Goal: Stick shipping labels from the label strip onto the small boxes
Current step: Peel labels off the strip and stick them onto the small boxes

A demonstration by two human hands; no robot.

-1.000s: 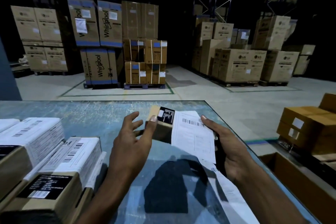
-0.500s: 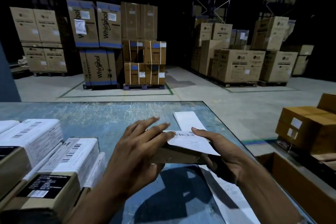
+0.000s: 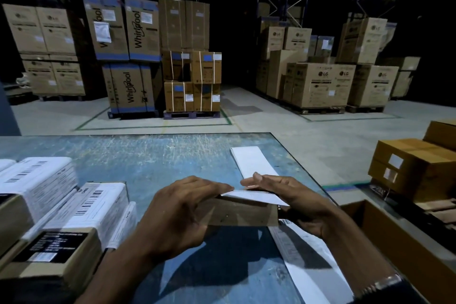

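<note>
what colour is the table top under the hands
Blue, scuffed with pale scratches, on the table top; the head view shows it.

blue table (image 3: pixel 158 155) (scratched), labelled boxes (image 3: pixel 81 212), label strip (image 3: pixel 254 161)

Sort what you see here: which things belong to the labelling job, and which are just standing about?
Job: small box held by left hand and right hand; label on its top; label strip; labelled boxes.

Standing about: Whirlpool cartons; LG cartons; floor carton.
</note>
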